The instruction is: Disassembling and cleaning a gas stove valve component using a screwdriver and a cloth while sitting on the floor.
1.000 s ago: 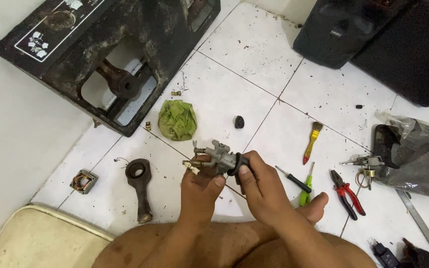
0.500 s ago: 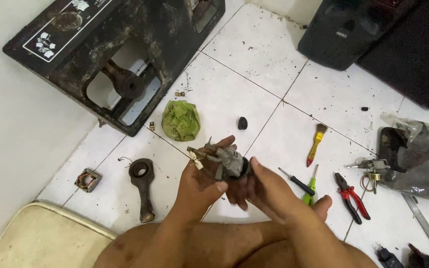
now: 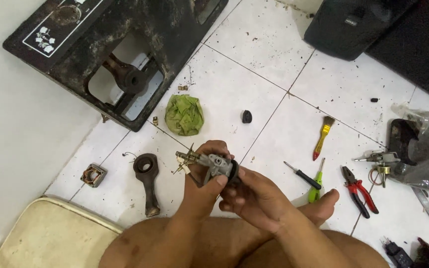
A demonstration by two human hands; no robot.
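From the head view, the left hand [image 3: 202, 191] was clenched around a small grey metal valve [image 3: 209, 164] with brass prongs, held above the speckled white floor tiles [image 3: 254, 79]. The right hand [image 3: 254, 198] pinched its black round knob end. Nearby lay a crumpled green rag [image 3: 184, 114], a rusty cast burner pipe [image 3: 146, 179] and red-handled pliers [image 3: 359, 190].

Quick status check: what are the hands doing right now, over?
Both hands up off the floor, left hand and right hand gripping a small grey metal valve assembly. Green rag, screwdrivers, pliers lie apart on tiles. Nothing blocking.
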